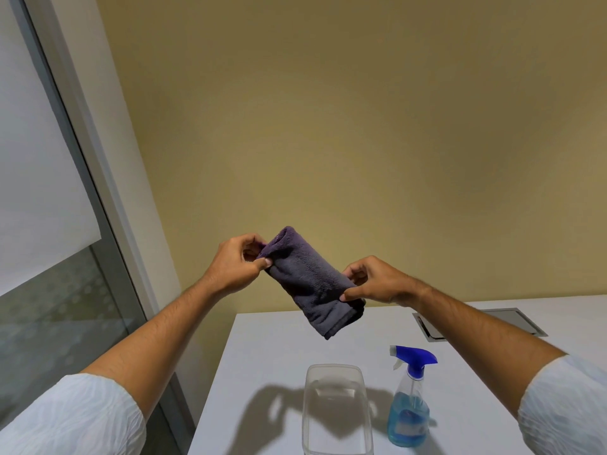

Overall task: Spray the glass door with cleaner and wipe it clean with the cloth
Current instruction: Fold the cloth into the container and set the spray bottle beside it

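Both my hands pinch the folded purple cloth [310, 281] midair, left hand [236, 265] high, right hand [372, 281] low, its long axis slanting between them; glass door [62, 310] lies leftward, nearer my left.

A white table [262, 349] carries a clear plastic tub [338, 410] near its front edge, with a spray bottle [409, 402] of blue cleaner standing upright just beside it, and a grey hatch [512, 321] set flush further back
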`<state>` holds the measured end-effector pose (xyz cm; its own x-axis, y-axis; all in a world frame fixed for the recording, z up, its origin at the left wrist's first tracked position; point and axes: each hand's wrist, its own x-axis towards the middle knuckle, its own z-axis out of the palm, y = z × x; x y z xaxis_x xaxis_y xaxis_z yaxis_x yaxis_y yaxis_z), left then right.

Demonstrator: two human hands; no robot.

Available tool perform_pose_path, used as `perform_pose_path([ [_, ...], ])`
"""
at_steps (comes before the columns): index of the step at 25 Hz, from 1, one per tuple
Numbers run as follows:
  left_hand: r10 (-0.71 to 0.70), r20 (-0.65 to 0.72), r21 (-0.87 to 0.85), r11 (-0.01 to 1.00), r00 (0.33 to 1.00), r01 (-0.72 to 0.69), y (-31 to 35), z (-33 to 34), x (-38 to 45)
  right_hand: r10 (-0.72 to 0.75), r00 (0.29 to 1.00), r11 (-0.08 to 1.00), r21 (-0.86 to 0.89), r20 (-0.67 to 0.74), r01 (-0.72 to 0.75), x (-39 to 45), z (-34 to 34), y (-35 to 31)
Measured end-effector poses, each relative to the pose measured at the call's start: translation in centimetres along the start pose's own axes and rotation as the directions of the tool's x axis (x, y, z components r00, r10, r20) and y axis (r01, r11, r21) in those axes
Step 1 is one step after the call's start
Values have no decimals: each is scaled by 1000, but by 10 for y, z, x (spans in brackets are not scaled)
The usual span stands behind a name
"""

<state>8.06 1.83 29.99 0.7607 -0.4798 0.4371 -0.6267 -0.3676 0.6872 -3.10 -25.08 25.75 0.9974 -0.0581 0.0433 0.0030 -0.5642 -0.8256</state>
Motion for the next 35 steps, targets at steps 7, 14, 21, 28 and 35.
perform_pose_path([
  [7,-17,356,357,927,934,-119,-10,4,-16,27,996,990,-137,82,-16,-2,-13,-16],
  [14,-39,347,433,893,937,-123,-16,22,-16,48,989,980,-197,136,-21,-3,-15,-15],
  [21,-84,344,496,862,935,-105,-22,46,-19,133,988,953,-285,83,-104,-1,-10,-6],
  [28,-140,296,540,841,945,-44,-30,70,-26,99,995,882,-460,-28,-101,0,9,13],
  [35,-235,232,535,841,944,78,-57,96,-41,165,982,868,-458,-95,-190,8,41,39],
])
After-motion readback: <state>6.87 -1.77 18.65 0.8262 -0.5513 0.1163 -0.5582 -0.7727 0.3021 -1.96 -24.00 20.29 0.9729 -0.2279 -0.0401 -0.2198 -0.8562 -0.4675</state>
